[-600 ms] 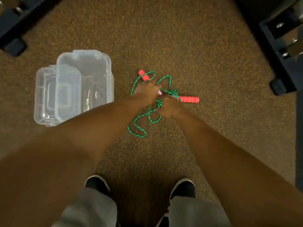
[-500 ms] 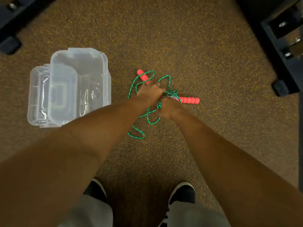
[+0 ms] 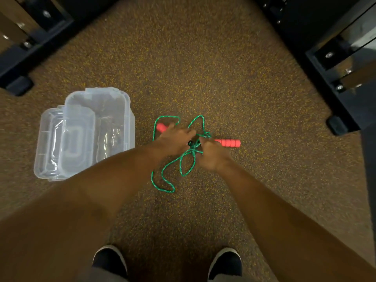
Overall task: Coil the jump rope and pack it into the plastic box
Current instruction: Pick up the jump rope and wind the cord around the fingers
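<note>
**Rope still a messy pile, box waiting**

I am looking down at the floor from the head camera. The jump rope (image 3: 179, 159) is on the brown carpet (image 3: 203, 68), right in front of the two shoes (image 3: 110, 259). Its green cord lies in loose, mixed-up loops. It is not a neat coil yet.

The left hand (image 3: 175, 139) sits on top of one red handle (image 3: 160, 127), and only the end of that handle peeks out. I think its fingers are curled round the handle and some cord, but the back of the hand hides them, so I cannot be sure. The right hand (image 3: 211, 154) has its fingers curled round the other red handle (image 3: 228, 143), near where the cord joins it. The two hands are close together, with a knot of cord between them.

The plastic box (image 3: 99, 110) is off to the left, well apart from the rope. It is open and I see no rope in it. Its lid (image 3: 50, 139) leans on its side.

So I think the job is only starting. The cord needs winding up, then it must go in the box.
</note>
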Available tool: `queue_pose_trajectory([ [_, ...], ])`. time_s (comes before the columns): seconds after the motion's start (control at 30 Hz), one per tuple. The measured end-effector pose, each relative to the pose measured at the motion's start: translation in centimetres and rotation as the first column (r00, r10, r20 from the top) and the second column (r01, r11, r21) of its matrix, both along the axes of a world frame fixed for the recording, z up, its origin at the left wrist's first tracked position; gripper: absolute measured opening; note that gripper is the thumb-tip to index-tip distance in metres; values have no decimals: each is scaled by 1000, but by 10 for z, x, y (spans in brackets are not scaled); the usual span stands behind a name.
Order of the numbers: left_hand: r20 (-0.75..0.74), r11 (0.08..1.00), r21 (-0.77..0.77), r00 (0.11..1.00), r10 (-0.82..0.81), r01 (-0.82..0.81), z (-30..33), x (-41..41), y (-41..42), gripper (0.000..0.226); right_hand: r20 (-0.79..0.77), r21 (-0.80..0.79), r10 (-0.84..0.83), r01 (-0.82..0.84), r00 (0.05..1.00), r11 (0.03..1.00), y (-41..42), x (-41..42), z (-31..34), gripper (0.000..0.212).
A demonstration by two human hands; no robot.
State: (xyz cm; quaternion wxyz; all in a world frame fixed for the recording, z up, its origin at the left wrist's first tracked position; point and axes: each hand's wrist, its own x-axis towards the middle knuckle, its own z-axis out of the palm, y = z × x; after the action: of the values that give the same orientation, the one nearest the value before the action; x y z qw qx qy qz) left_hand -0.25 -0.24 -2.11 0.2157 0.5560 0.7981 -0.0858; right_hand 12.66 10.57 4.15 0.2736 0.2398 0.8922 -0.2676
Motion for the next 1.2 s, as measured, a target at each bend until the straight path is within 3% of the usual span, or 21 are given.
queue_pose_trajectory([
  [0.1, 331, 978, 179, 943, 42, -106, 28, 1, -12, 37, -85, -109, -131, 122, 988, 987, -3, -3, 24, 51],
  [0.2, 450, 902, 325, 885, 115, -282, 64, 3, -29, 27, -164, -245, -256, 212, 953, 946, -8, -5, 47, 50],
  [0.4, 549, 818, 318, 796, 253, -480, 128, 10, -63, 20, -312, -303, -347, 253, 885, 919, -22, 21, 92, 11],
  [0.6, 545, 746, 392, 789, 283, -538, 194, 40, -92, 18, -408, -412, -417, 244, 812, 878, -45, 56, 147, 16],
  [0.73, 627, 645, 379, 697, 348, -664, 245, 54, -116, 18, -492, -482, -452, 199, 744, 853, -66, 80, 186, 9],
  [0.87, 704, 670, 344, 653, 280, -658, 283, 88, -139, 25, -646, -441, -431, 153, 630, 884, -96, 100, 210, 14],
  [0.93, 759, 678, 323, 609, 231, -660, 299, 107, -144, 14, -716, -390, -378, 113, 587, 914, -109, 104, 220, 11],
  [1.0, 815, 612, 318, 538, 214, -724, 312, 120, -148, 4, -755, -380, -371, 101, 540, 920, -116, 105, 232, 9],
  [1.2, 976, 482, 162, 211, 49, -861, 341, 146, -181, 9, -766, -415, -365, 27, 529, 909, -117, 118, 254, 7],
])
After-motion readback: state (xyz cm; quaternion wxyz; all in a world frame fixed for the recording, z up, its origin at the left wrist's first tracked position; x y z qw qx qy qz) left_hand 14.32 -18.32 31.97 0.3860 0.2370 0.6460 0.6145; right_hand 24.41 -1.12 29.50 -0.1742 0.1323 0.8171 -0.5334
